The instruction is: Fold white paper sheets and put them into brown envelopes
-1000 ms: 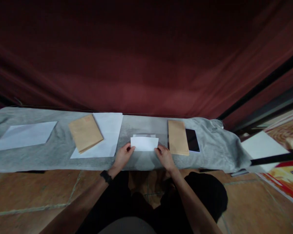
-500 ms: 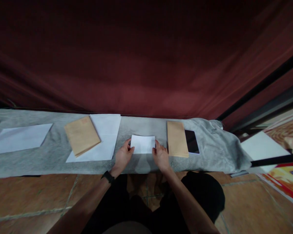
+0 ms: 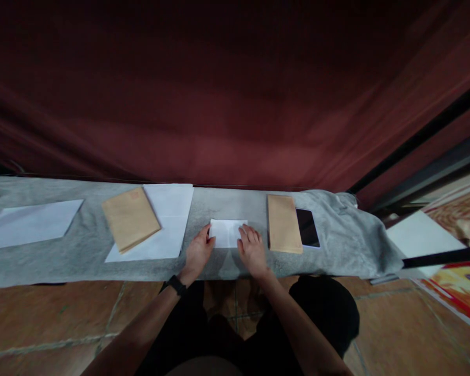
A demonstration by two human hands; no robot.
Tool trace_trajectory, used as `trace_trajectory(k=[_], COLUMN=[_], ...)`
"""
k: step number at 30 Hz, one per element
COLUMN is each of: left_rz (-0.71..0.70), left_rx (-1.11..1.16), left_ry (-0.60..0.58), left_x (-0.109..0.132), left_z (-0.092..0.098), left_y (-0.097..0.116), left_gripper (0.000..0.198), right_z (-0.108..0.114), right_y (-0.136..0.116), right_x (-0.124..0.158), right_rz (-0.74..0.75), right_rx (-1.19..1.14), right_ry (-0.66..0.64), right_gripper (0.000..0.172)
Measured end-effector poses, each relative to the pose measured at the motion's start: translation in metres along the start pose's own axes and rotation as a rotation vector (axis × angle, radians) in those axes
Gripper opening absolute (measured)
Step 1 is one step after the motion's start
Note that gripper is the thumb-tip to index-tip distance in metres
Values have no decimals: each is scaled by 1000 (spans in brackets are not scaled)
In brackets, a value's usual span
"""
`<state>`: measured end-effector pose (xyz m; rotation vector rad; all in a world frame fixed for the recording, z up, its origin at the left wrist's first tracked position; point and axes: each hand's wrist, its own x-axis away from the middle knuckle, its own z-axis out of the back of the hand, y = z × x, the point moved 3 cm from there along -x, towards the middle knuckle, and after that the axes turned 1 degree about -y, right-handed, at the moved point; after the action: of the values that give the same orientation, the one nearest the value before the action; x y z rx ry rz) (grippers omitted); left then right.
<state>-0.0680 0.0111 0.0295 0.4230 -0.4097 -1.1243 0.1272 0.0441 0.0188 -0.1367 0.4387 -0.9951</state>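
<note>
A small folded sheet of white paper [image 3: 226, 237] lies on the grey cloth in front of me, with a faint crease down it. My left hand [image 3: 199, 249] holds its left edge, thumb in front and fingers behind. Over the paper's right end, my right hand [image 3: 254, 250] rests its fingers flat on top, thumb slightly apart and touching near the front edge. That hand covers the right corner. Right of it lies a narrow stack of brown envelopes [image 3: 285, 224], apart from the hand.
A phone [image 3: 308, 228] lies beside the narrow envelopes. On the left, larger brown envelopes [image 3: 132, 218] overlap white sheets [image 3: 172, 209], and another white sheet [image 3: 31, 223] lies farther left. Grey cloth [image 3: 215, 201] covers the long surface, with a dark red curtain [image 3: 235, 130] behind.
My right hand has moved left from the paper's right edge onto its top. My left hand stays at the left edge.
</note>
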Motion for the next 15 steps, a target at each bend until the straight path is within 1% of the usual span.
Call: trace_trajectory(k=[3, 5, 7, 9, 10, 11, 13, 15], left_rz=[-17, -58, -152, -293, -371, -449, -562, -587], left_rx=[-25, -63, -116, -154, -167, -179, -213, -264], left_ry=[9, 43, 120, 200, 216, 209, 148, 97], left_x=[0, 1, 3, 7, 10, 12, 16, 18], left_z=[0, 0, -1, -7, -11, -17, -30, -40], left_y=[-1, -1, 1, 6, 9, 12, 19, 22], left_gripper=[45, 43, 41, 40, 41, 43, 47, 50], right_z=[-9, -14, -18, -20, -21, -22, -22, -22], right_y=[-9, -12, -12, -12, -12, -11, -11, -11], right_x=[5, 9, 13, 15, 15, 15, 14, 14], right_rz=[105, 138, 144, 136, 133, 131, 126, 125], right_rx=[-9, 4, 21, 36, 41, 45, 48, 47], right_ry=[-26, -44, -52, -51, -51, -53, -57, -57], right_gripper=[45, 48, 51, 52, 53, 52, 51, 49])
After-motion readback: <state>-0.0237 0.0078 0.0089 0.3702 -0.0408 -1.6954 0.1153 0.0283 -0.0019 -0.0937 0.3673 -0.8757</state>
